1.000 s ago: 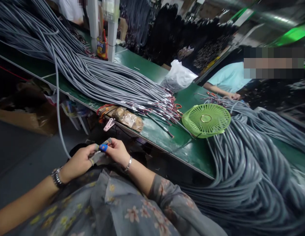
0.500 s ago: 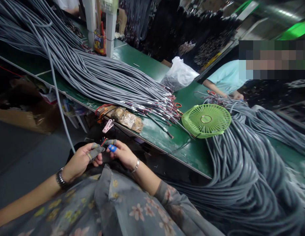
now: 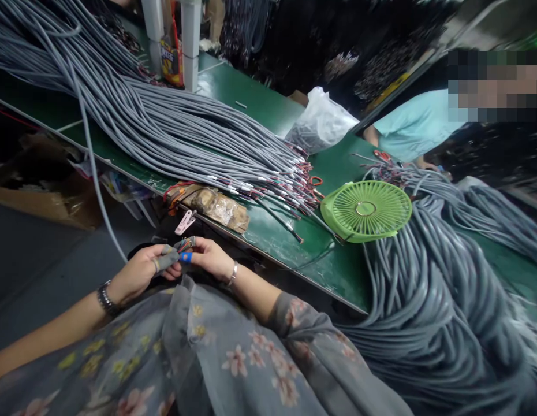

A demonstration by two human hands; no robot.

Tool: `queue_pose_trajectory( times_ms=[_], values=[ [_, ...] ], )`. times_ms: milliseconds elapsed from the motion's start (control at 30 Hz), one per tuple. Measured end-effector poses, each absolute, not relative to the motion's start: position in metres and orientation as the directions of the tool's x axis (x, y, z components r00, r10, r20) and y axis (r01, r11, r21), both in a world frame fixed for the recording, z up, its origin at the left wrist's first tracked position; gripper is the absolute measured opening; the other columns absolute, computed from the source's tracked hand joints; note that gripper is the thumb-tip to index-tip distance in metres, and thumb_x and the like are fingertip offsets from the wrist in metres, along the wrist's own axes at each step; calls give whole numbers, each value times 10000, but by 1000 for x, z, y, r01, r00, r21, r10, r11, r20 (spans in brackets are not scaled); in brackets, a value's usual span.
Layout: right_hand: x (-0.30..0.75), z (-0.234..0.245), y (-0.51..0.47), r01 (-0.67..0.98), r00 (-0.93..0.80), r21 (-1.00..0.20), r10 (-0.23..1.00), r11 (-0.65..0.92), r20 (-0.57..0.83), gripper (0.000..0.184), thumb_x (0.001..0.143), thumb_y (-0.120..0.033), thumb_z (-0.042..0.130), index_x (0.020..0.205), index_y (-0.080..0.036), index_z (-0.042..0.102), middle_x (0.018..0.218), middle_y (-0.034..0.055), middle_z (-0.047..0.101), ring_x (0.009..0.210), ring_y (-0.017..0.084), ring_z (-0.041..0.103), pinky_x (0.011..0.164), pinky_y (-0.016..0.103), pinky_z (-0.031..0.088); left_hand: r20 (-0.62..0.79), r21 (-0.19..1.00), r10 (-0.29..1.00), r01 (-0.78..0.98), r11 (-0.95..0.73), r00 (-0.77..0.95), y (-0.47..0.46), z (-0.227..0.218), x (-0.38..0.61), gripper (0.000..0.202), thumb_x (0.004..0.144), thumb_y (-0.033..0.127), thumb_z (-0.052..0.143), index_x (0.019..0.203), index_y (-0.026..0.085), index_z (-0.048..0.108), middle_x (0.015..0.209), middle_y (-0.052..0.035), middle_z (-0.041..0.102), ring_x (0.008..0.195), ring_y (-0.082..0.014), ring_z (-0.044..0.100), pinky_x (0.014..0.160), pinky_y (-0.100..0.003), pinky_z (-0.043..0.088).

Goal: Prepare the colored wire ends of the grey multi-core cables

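Observation:
A grey cable runs down from the bundle on the table to my left hand, whose taped fingers are closed around its end. Thin coloured wires stick out of that end between my fingertips. My right hand, with blue tape on the thumb, pinches these wires close against the left fingertips. Both hands are in front of my lap, below the table edge. A pink clip hangs at the edge just above them. My fingers partly hide the cable end.
A long bundle of grey cables with stripped ends lies on the green table. A taped block sits at the edge. To the right are a green fan, a plastic bag, more coiled cables and a co-worker in light blue.
My right hand has moved left and slightly up, so its thumb and finger now close on the wires beside my left fingertips. The view has shifted a little.

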State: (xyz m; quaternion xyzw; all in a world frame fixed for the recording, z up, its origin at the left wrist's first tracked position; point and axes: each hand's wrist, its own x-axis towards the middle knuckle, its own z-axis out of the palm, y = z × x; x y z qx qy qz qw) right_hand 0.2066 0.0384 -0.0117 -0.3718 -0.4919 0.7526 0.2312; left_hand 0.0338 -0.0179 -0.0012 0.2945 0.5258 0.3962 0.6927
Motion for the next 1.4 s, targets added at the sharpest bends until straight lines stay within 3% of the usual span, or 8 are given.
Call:
queue_pose_trajectory(
  times_ms=[333,600,767,933,1233,1400],
  values=[
    [215,-17,44,38,-638,-865,654,-501,-407,513,516,-472,891,831,-155,640,656,-41,607,516,64,485,519,229,414,-534,817,820,-122,564,206,-12,0,41,345,497,425,810,634,148,655,588,-34,666,532,-140,607,545,-234,474],
    [195,-11,38,113,-360,-906,833,-408,-420,556,389,-535,908,593,-170,541,525,-80,499,516,54,390,500,214,333,-553,812,806,-77,578,212,-13,-4,51,196,463,303,792,560,187,667,526,-9,644,499,-146,567,505,-241,460],
    [193,-13,32,60,-324,-895,840,-442,-436,596,429,-634,858,559,-192,480,475,-79,451,470,59,350,466,228,288,-557,791,823,-229,567,113,-15,-4,53,240,462,324,796,564,161,653,554,-23,643,497,-131,564,483,-224,448],
    [193,-17,27,-54,-332,-891,849,-452,-410,586,485,-678,826,609,-192,522,472,-74,446,441,61,335,464,236,281,-585,749,811,-394,533,-14,-21,-2,52,258,439,317,769,569,143,630,545,-25,638,472,-122,564,469,-215,437],
    [197,-14,24,-41,-373,-917,858,-396,-354,570,508,-669,836,672,-188,579,553,-48,505,505,82,387,521,245,340,-524,798,847,-394,455,-83,-25,-4,48,298,474,368,787,572,142,621,542,-30,637,462,-125,558,444,-214,413],
    [202,-12,24,-14,-451,-930,833,-366,-321,587,460,-663,862,697,-179,630,646,-19,601,605,107,483,641,268,426,-484,831,869,-367,418,-103,-26,-5,44,304,495,392,770,568,143,613,529,-15,612,418,-99,519,401,-192,345]
  ],
)
